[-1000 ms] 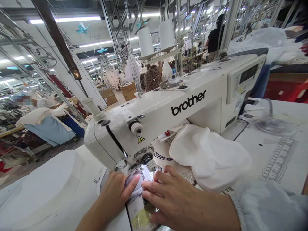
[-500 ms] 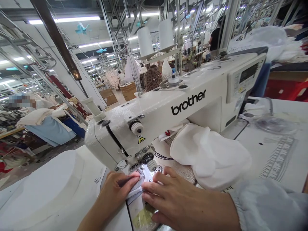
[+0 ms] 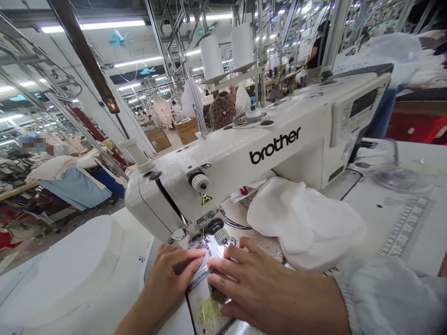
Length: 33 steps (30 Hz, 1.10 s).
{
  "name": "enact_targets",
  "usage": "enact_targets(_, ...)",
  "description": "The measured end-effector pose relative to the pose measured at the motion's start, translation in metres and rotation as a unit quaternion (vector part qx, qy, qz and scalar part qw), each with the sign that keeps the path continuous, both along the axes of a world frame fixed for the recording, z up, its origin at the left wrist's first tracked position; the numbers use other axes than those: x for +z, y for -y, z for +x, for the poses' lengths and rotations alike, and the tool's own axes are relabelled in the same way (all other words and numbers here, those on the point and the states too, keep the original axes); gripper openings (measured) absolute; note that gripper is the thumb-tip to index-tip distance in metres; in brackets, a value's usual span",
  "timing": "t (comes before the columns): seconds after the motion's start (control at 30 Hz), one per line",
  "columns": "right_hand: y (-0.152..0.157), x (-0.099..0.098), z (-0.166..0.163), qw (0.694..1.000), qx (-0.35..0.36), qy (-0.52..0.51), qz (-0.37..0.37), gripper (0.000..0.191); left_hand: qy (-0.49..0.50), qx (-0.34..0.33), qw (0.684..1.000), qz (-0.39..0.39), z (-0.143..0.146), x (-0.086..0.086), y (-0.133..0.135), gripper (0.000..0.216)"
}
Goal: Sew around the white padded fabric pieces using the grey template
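Note:
A white Brother sewing machine stands across the table. My left hand lies on a small white fabric piece just in front of the needle area, fingers extended and pressing it flat. Close beside it on the right, my right hand holds the same piece down with its fingers stretched toward the presser foot. The fabric is mostly hidden under both hands. A yellowish patch shows on the machine bed below my fingers.
A bundle of white fabric lies under the machine's arm. Two thread cones stand behind the machine. A printed ruler marks the table at right. Other workstations, with a person at one, fill the left background.
Both hands have slid the fabric piece slightly forward toward the needle. My view has shifted a little; the fingers stay pressed flat.

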State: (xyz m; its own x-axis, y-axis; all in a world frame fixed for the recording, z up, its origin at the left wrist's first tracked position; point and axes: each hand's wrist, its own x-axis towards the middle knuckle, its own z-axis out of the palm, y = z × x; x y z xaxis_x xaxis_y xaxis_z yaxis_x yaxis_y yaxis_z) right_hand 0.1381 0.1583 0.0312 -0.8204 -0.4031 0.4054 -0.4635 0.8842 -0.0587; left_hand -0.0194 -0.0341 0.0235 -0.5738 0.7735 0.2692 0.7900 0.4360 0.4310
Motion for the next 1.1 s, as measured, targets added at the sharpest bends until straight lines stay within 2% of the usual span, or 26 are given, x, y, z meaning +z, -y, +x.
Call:
enact_targets(0.37, 0.000, 0.004, 0.000, 0.999, -0.002, 0.038, -0.014, 0.027, -0.046, 0.035, 0.998, 0.032, 0.011, 0.004, -0.003, 0.015)
enact_targets(0.83, 0.000, 0.007, -0.001, 0.998, -0.004, 0.062, -0.013, 0.025, -0.056, 0.069, 0.996, 0.021, 0.013, -0.004, -0.002, 0.021)
enact_targets(1.0, -0.001, 0.009, -0.001, 0.997, -0.001, 0.078, -0.014, 0.026, -0.060, 0.069, 0.996, 0.005, 0.018, -0.003, -0.001, 0.023)
enact_targets(1.1, -0.002, 0.008, -0.002, 0.998, -0.001, 0.067, -0.012, 0.027, -0.060, 0.045, 0.997, -0.009, 0.017, 0.001, 0.004, 0.025)
